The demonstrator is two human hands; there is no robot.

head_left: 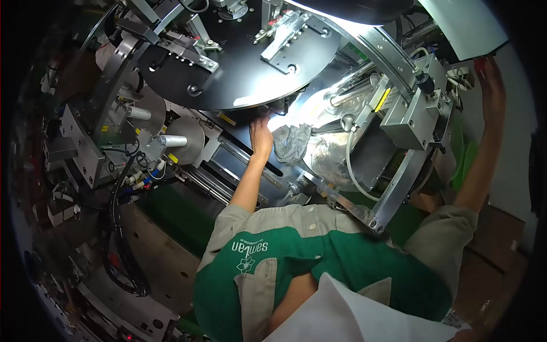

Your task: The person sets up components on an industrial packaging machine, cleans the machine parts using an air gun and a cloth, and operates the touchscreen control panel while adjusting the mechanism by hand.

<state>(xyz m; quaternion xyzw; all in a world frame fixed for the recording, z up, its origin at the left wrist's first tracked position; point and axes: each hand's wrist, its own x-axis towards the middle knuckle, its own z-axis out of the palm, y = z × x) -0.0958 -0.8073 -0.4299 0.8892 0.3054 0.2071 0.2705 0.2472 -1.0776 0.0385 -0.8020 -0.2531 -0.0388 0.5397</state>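
Note:
My left hand reaches in under the front edge of a large black disc. Its fingers are stretched out over a dark surface, and it holds nothing that I can see. Just to its right lies a crumpled grey cloth. Far to the right, my right hand is raised beside the lower corner of a white machine panel. The fingers point up, close to a small red part that looks like a knob or button. Whether they press it I cannot tell.
Metal clamps are mounted on the disc. A metal frame arm with a pale hose stands between my arms. Shiny clear film lies beyond the cloth. Rollers and black cables are at left, cardboard boxes at right.

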